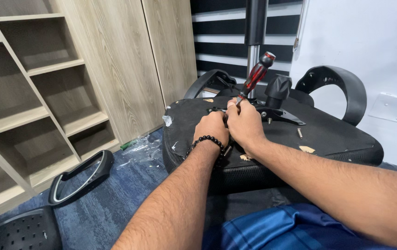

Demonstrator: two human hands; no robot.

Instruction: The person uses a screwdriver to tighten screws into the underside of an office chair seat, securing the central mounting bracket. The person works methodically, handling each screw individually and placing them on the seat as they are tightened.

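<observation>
An upturned black office chair seat [337,139] lies in front of me, its underside up, with a black metal mechanism plate [279,115] and a chrome gas cylinder [253,58] rising from it. My right hand [246,126] grips the lower shaft of a red-and-black-handled screwdriver [257,74], its tip down at the plate. My left hand [211,127], with a black bead bracelet at the wrist, is closed right beside it on the plate's near edge; what its fingers pinch is hidden.
Loose bolts [299,133] lie on the seat underside. Two black armrests [342,83] curve up behind the seat. A detached armrest [80,178] and a mesh chair back [18,231] lie on the blue carpet at left, near crumpled plastic wrap [140,148] and wooden shelving [36,92].
</observation>
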